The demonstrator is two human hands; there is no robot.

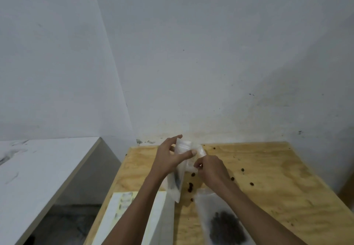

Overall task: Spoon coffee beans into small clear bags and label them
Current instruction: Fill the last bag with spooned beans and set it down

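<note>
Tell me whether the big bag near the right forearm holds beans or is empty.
Holds beans: a dark heap shows through the big bag lying flat on the table.

Surface (268,177) is showing pale yellow-tan plywood with darker wavy grain streaks. Loose coffee beans (190,186) are reading dark brown, near black, dotted over the wood. Small bag (184,148) is looking clear to milky white. Bigger bag (226,223) is appearing frosted clear with a dark brown bean mass inside. Label sheet (122,206) is showing white with a pale yellow strip and blurred grey marks. Wall (210,53) is looking off-white grey with small dark specks and yellowish staining along its base. Side counter (38,168) is showing white with grey scuffs.
</note>
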